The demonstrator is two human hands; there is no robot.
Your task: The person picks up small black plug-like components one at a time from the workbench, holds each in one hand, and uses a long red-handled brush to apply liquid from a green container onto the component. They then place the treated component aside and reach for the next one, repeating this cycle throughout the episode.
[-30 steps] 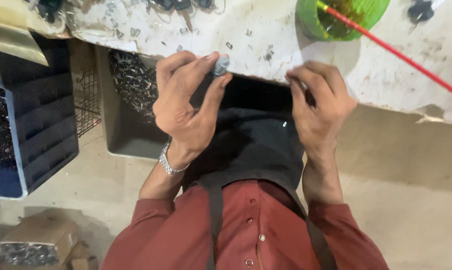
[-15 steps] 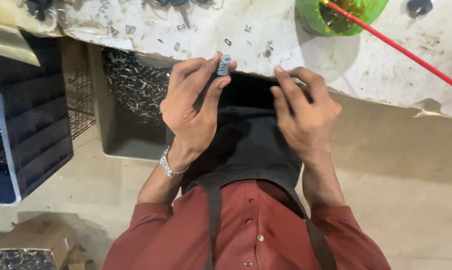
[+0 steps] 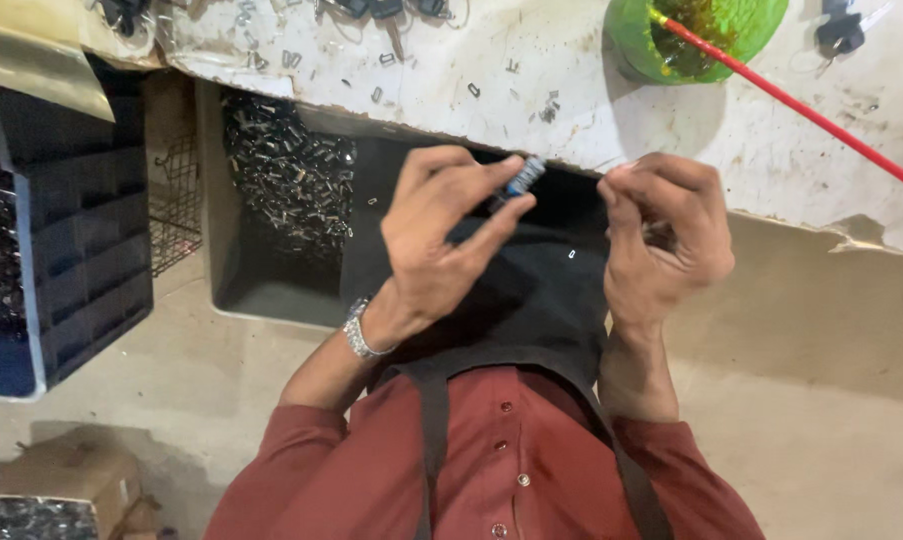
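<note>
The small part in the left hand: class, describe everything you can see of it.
The small part is a short, roughly cylindrical piece, bluish and silvery, seemingly metal. It is pinched between the thumb and fingertips of the left hand, tilted with its upper end pointing up to the right. It sits just below the edge of the stained white workbench, above the dark apron. The right hand is close by but apart from it. Finer details are too small to tell.

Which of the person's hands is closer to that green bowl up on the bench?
Right. The right hand sits just below the green bowl, under the bench edge; the left hand, pinching a small metal part, is farther off to the side.
</note>
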